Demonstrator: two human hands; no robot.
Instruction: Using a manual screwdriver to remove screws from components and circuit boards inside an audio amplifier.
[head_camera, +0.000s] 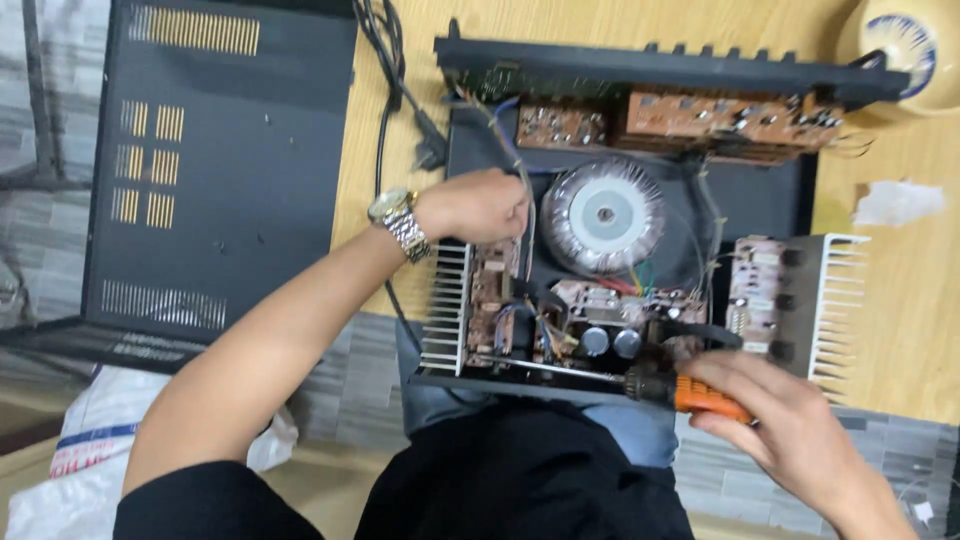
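Left hand (478, 205) pinches thin wires aside, clearing the brown circuit board (495, 290); right hand (790, 425) grips the orange-handled screwdriver (640, 383), tip driven leftward.

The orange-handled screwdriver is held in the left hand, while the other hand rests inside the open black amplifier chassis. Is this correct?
Not quite. The head view shows the orange-handled screwdriver in the right hand; the left hand, wearing a metal wristwatch, rests inside the open black amplifier chassis.

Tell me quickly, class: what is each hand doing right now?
Left hand: closed, fingers gripping wires inside the open amplifier.
Right hand: closed around the orange-handled screwdriver, its shaft lying across the circuit board.
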